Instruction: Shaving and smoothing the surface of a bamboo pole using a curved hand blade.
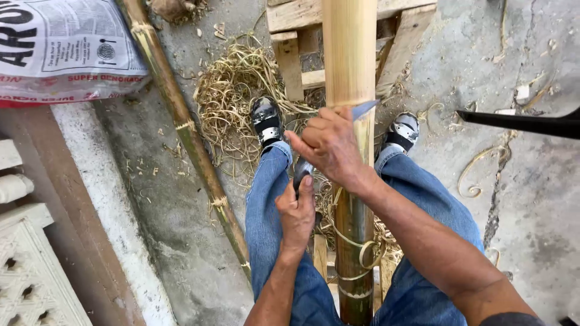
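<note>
Pressing the knife across the bamboo pole, both hands grip, knees close.

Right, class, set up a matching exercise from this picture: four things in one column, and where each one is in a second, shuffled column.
Things:
1. Thick peeled yellow bamboo pole
2. Thin green-brown bamboo pole
3. Printed white sack
4. Pile of dry curled bamboo shavings

Places:
A. Top left corner
B. Lying on the concrete, left of the legs
C. Between the knees, under the right hand
D. By the wooden pallet, around the feet

Pairs: 1-C, 2-B, 3-A, 4-D
</note>
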